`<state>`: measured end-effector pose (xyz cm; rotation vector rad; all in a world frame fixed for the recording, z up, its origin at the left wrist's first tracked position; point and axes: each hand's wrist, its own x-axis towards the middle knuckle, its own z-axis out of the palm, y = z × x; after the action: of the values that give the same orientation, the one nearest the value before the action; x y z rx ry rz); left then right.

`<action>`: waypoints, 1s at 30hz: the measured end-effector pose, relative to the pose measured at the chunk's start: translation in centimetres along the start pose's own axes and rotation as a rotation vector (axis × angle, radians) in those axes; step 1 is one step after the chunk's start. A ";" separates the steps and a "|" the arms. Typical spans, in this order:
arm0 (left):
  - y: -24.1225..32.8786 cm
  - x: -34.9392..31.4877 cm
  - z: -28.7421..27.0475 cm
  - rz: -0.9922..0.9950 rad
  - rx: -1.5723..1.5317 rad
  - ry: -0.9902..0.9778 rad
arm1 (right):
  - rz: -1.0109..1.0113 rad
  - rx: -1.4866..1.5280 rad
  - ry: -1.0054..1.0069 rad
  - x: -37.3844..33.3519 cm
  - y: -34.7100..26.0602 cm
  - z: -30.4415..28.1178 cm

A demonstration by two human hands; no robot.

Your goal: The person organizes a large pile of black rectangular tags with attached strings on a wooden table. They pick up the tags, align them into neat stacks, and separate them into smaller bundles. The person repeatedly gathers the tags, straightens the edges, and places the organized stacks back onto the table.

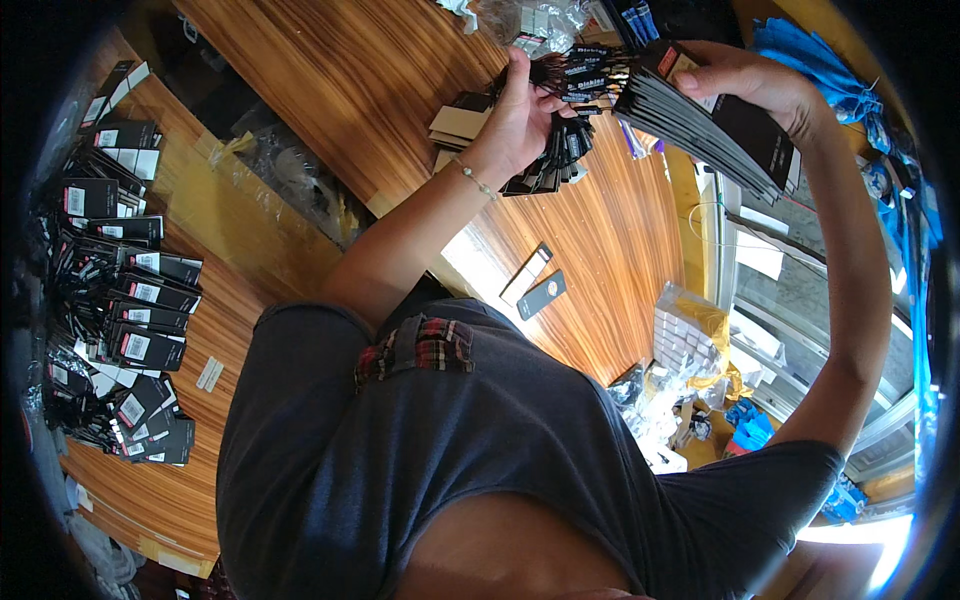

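My right hand point(755, 88) grips a thick stack of black cardboard hang tags point(700, 135) at the upper right, thumb on the top tag. Black strings with small dark label pieces point(590, 78) run from this stack toward my left hand point(517, 125). The left thumb points up, while its fingers curl around the bunch of strings, partly hidden by it. Under the left hand, more black tags point(548, 165) lie on the wooden table point(620, 215). Two loose slim tags, one pale-faced point(527, 273) and one dark point(541, 295), rest on the table nearer my body.
Rows of strung black tags with white barcode labels point(150, 293) cover the tabletop at left. Clear plastic bags point(685, 345) lie by the window frame at right. Blue plastic wrapping point(815, 60) hangs at the upper right. A gap with plastic point(290, 175) separates two table surfaces.
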<state>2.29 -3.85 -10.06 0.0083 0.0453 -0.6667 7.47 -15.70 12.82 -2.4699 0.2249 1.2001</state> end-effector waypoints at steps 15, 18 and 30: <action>1.8 0.9 1.9 0.178 0.438 -0.010 | 0.112 0.251 -0.028 -5.4 2.7 8.6; 1.8 1.3 3.6 0.262 0.677 -0.124 | -0.169 0.403 0.066 -5.6 5.3 13.2; 2.2 -0.8 16.9 0.265 1.541 -0.542 | -0.611 0.968 0.889 -0.6 7.7 22.2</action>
<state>3.62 -2.00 6.85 1.2888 -0.9826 -0.2834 -11.30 -13.71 -1.22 -1.7702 0.1872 -0.2919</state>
